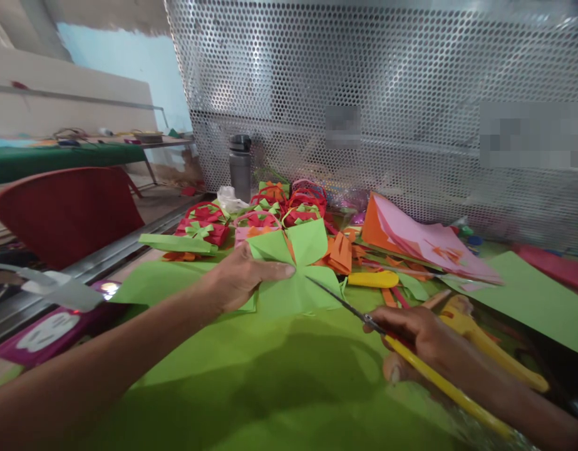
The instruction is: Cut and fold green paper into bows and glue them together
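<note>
My left hand (237, 279) pinches a light green sheet of paper (283, 297) cut into petal-like lobes, with the thumb lying on top near its middle. Held in my right hand (424, 338) are scissors (341, 302) with a thin dark blade and a yellow handle. The blade tip reaches the paper close to its centre, by the slit between two lobes. Whether the tip touches the paper I cannot tell. Behind the paper lie small folded paper bags (208, 228) in red and pink, with green bows.
A yellow-handled tool (373, 279) lies beyond the scissors, and a yellow glue gun (486, 344) sits under my right forearm. Pink sheets (420, 241), orange scraps (338, 250) and a grey bottle (240, 169) stand before a perforated metal panel (387, 75). A purple power bank (49, 332) lies left.
</note>
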`<action>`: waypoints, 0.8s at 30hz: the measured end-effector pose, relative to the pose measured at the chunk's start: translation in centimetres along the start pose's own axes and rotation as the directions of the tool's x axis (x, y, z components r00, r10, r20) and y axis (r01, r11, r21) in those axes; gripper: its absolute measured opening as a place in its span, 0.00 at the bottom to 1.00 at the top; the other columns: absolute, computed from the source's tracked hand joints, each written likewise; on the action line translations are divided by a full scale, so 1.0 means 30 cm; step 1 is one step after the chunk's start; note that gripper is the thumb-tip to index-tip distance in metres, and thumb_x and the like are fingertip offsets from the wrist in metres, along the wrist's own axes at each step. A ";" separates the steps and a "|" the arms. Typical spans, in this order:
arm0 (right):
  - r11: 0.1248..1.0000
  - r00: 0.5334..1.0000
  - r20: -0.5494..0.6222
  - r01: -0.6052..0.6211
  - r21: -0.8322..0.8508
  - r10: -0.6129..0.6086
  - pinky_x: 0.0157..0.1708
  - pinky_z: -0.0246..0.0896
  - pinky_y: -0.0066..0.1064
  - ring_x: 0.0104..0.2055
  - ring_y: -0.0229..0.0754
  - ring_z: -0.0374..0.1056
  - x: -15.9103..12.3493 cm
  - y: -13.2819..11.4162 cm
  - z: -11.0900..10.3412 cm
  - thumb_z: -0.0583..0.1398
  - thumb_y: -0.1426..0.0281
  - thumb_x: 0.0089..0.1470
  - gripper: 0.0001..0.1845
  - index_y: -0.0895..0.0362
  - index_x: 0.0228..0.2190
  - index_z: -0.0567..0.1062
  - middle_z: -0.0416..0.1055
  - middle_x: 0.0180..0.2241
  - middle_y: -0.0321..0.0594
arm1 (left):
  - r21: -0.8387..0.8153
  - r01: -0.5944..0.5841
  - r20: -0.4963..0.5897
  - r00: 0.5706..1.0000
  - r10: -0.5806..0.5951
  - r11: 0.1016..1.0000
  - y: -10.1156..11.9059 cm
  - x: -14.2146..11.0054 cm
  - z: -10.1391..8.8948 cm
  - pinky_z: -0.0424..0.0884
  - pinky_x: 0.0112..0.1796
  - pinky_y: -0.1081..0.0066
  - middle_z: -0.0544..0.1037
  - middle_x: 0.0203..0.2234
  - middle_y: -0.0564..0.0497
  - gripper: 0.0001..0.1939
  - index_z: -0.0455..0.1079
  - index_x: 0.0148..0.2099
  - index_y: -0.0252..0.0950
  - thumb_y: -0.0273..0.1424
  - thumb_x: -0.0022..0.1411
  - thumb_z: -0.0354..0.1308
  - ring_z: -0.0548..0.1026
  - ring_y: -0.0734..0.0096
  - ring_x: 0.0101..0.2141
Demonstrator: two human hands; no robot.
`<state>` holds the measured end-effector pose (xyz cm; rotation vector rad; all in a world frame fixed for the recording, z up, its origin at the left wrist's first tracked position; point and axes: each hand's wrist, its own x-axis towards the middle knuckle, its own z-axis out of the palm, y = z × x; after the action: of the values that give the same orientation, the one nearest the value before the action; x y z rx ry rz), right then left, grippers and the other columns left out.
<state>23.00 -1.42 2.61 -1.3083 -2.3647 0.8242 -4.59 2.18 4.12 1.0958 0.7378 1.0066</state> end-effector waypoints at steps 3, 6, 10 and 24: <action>1.000 1.000 -0.016 0.001 0.030 -0.001 0.26 0.54 0.29 0.27 0.41 0.61 -0.002 -0.008 -0.001 0.59 0.58 0.50 0.13 0.55 0.32 0.74 0.69 0.26 0.36 | 0.008 -0.004 -0.013 1.000 0.004 1.000 0.000 0.001 -0.001 0.76 0.36 0.66 0.81 0.33 0.47 0.14 0.76 0.40 0.36 0.23 0.48 0.64 0.79 0.59 0.34; 0.998 1.000 0.001 -0.027 0.062 0.027 0.26 0.54 0.28 0.27 0.40 0.61 -0.002 -0.028 -0.009 0.60 0.57 0.49 0.14 0.55 0.33 0.73 0.69 0.26 0.35 | 0.022 -0.011 -0.014 1.000 0.011 1.000 -0.005 0.004 -0.003 0.76 0.38 0.63 0.81 0.33 0.46 0.15 0.76 0.41 0.35 0.23 0.47 0.65 0.79 0.58 0.35; 0.996 0.995 0.080 -0.062 0.059 0.057 0.22 0.48 0.26 0.23 0.36 0.54 0.001 -0.050 -0.017 0.65 0.54 0.41 0.20 0.55 0.30 0.70 0.62 0.20 0.30 | 0.039 -0.037 0.015 0.999 0.036 0.999 -0.013 0.007 -0.004 0.75 0.39 0.62 0.81 0.36 0.46 0.17 0.75 0.44 0.35 0.23 0.49 0.64 0.78 0.57 0.37; 0.998 0.998 0.053 -0.029 0.049 0.027 0.24 0.47 0.27 0.25 0.36 0.51 0.000 -0.018 0.011 0.57 0.58 0.53 0.14 0.55 0.27 0.67 0.59 0.23 0.31 | 0.098 -0.010 -0.003 1.000 0.010 0.995 -0.009 -0.008 0.022 0.75 0.37 0.63 0.81 0.33 0.46 0.17 0.75 0.43 0.34 0.26 0.48 0.65 0.78 0.58 0.35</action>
<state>22.47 -1.76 2.68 -1.3187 -2.3550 0.9300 -4.03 1.69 4.08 1.1834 0.7918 0.9891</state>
